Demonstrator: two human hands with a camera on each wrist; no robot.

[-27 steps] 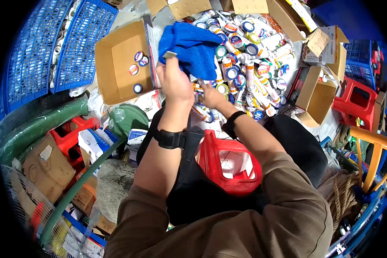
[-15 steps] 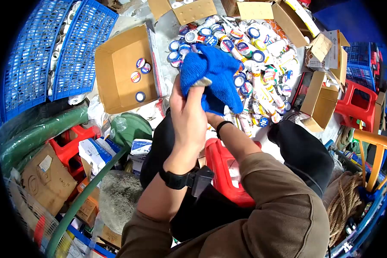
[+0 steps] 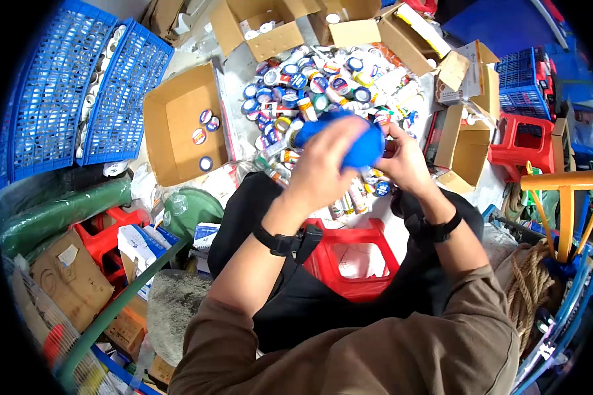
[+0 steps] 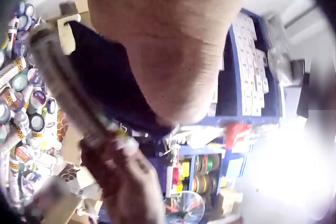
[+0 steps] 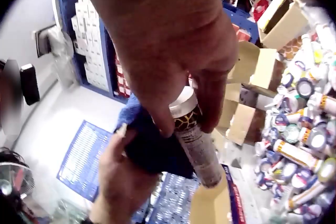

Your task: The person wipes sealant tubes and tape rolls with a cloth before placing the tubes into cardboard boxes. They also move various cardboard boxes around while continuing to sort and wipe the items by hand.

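My left hand (image 3: 326, 161) holds a bunched blue cloth (image 3: 362, 148) over the pile, blurred in the head view. To its right, my right hand (image 3: 408, 161) has its fingers bent. In the right wrist view those fingers pinch a slim white tube (image 5: 199, 153) near its white end, just below which runs a dark patterned band. The blue cloth (image 5: 149, 148) lies along the tube's side. The left wrist view shows the tube (image 4: 68, 85) blurred, with the cloth behind it. Beneath both hands spreads a pile of similar tubes and round-ended rolls (image 3: 296, 79).
An open carton (image 3: 165, 131) at left holds several round discs (image 3: 205, 163). More open cartons (image 3: 273, 39) stand behind the pile, another (image 3: 471, 155) at its right. A red stool (image 3: 323, 257) is between the knees. Blue crates (image 3: 122, 85) stand far left.
The blue cloth moves from the left side of the pile rightward and lower. My right hand, earlier down at the pile, is now raised at the cloth's right side with the tube.
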